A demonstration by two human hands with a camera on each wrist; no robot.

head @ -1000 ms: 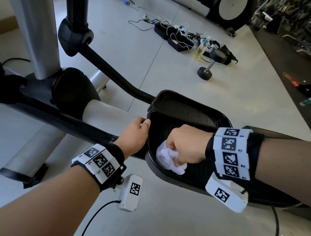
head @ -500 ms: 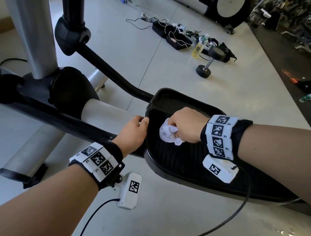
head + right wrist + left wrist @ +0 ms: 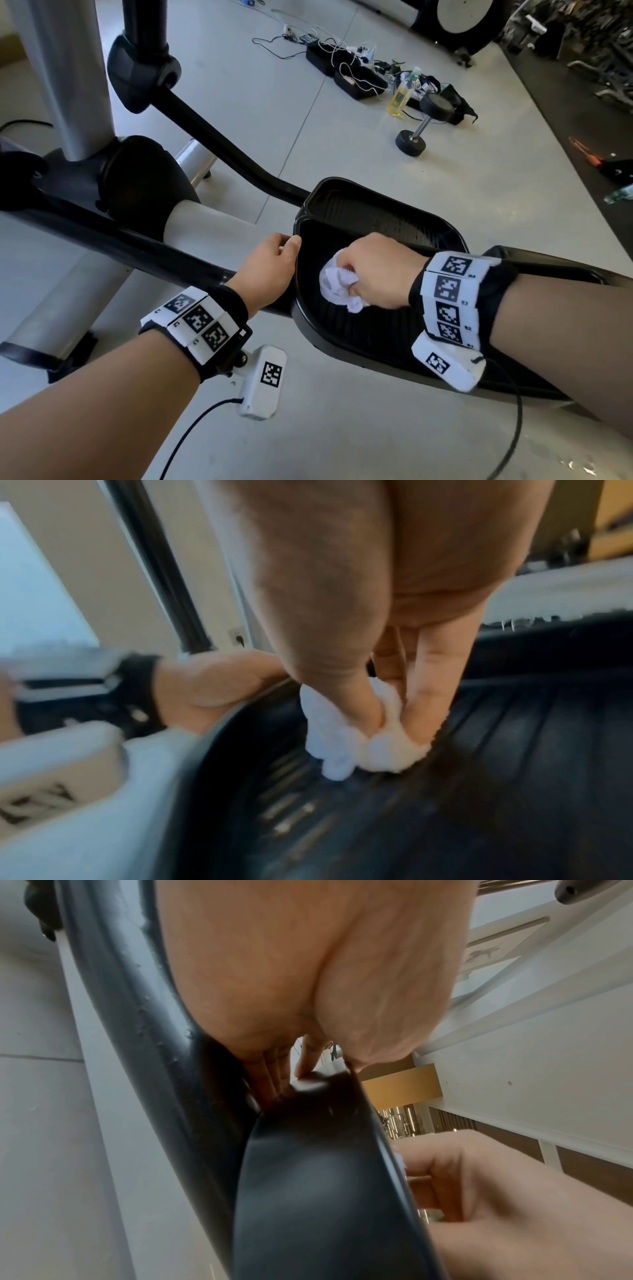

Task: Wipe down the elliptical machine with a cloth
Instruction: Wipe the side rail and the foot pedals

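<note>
From my feed I see a dumbbell [image 3: 423, 125] lying on the pale tiled floor [image 3: 376, 164], and just behind it a bottle of yellow liquid [image 3: 400, 94] standing upright. Beyond the bottle sit two black trays [image 3: 359, 80] among a tangle of white and black cables [image 3: 329, 44]. At the far top there is another machine with a round pale disc [image 3: 460, 15], a dark mat [image 3: 589, 137] runs along the right side with an orange-handled tool [image 3: 587, 154] on it, and the left wrist view shows a framed picture [image 3: 493, 950] on a white wall.
</note>
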